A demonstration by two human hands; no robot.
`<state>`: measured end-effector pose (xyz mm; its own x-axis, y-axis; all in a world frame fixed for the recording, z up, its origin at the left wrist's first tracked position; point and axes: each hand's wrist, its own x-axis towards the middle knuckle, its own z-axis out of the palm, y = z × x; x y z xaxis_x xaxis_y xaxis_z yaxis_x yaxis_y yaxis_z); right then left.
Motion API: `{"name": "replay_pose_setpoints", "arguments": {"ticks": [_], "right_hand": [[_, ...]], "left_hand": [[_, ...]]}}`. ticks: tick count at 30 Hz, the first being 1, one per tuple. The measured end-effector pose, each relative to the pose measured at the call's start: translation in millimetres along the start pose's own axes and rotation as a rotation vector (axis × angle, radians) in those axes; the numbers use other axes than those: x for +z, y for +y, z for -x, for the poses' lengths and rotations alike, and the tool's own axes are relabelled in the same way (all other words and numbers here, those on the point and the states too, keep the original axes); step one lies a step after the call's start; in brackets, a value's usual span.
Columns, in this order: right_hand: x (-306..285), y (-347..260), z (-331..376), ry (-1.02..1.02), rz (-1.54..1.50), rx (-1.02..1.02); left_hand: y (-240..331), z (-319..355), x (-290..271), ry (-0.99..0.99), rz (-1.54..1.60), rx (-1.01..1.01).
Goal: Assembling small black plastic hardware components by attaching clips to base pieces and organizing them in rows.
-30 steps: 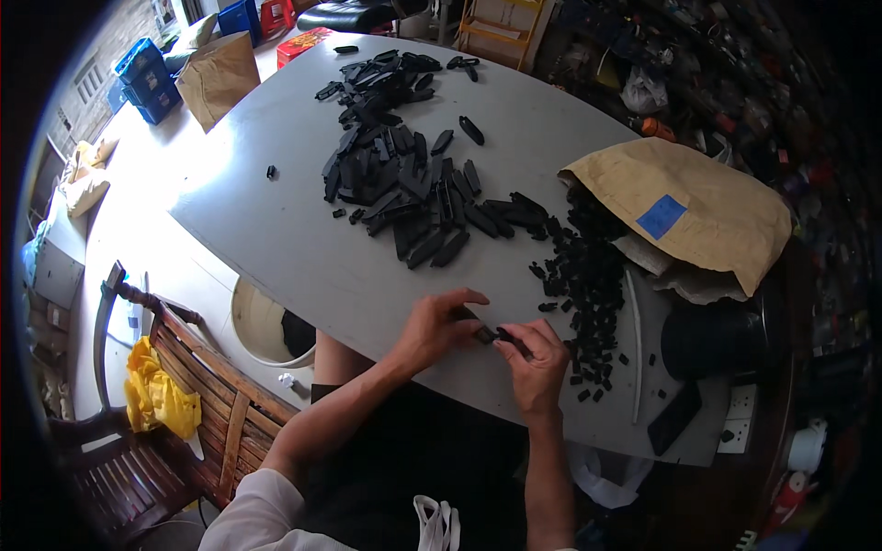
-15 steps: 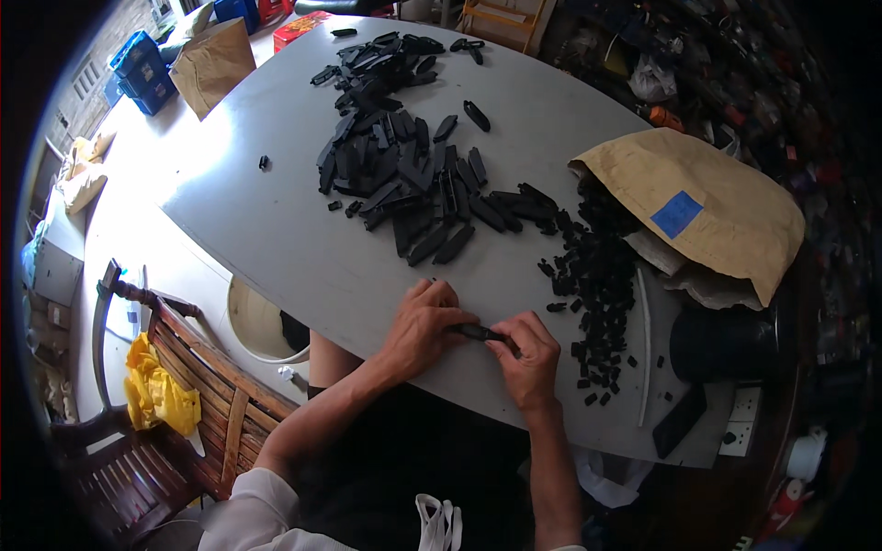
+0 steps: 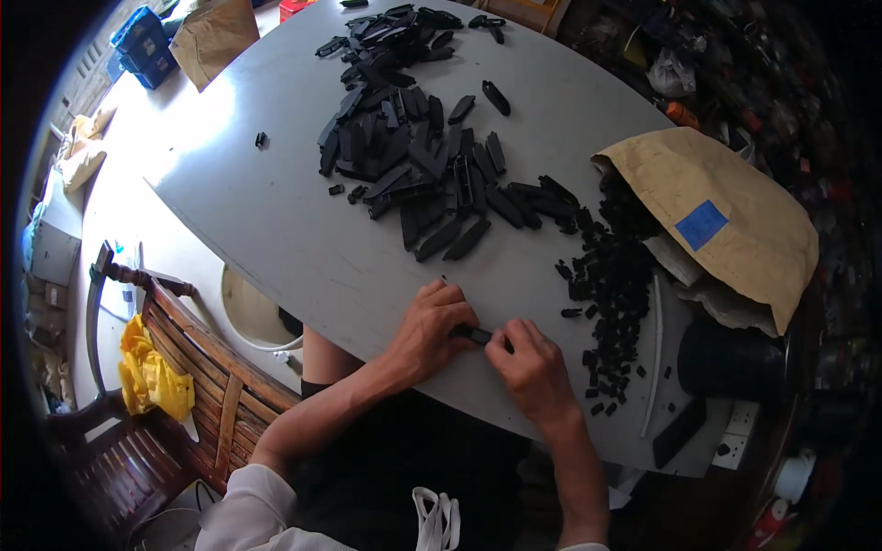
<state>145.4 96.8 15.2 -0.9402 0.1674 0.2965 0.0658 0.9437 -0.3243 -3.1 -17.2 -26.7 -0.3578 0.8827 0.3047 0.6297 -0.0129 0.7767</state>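
Observation:
Close to the table's near edge, my left hand (image 3: 426,332) is closed round a long black plastic piece (image 3: 474,335). The fingers of my right hand (image 3: 533,372) pinch at its right end; whether they hold a separate small part I cannot make out. Beyond my hands lies a heap of long black plastic pieces (image 3: 386,151) with tapered ends, and a further pile (image 3: 390,37) sits at the far end. To the right of my right hand spreads a heap of small black plastic parts (image 3: 614,294), spilling from a brown paper sack (image 3: 726,207).
A thin white strip (image 3: 653,354) and a dark flat phone-like object (image 3: 680,433) lie at the table's right. A black round container (image 3: 732,358) stands beside the sack. Left of the table are a wooden chair (image 3: 197,386) with a yellow bag (image 3: 156,372) and a pale bucket (image 3: 246,308).
The view has shifted slightly, so the table's contents sit a little differently in the picture. My right hand has turned, its back now more toward me, still at the long piece's right end.

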Motion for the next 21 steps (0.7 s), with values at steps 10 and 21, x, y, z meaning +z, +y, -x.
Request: {"name": "replay_pose_setpoints", "arguments": {"ticks": [10,21], "right_hand": [[-3.0,10.4,28.3,-0.044,-0.291,0.236],[0.2,-7.4,23.9,0.015,-0.151,0.338]], "left_hand": [[14.7,0.4,12.8,-0.09,0.059,0.036],[17.6,-1.5,16.4,-0.115,0.039,0.031]]}}
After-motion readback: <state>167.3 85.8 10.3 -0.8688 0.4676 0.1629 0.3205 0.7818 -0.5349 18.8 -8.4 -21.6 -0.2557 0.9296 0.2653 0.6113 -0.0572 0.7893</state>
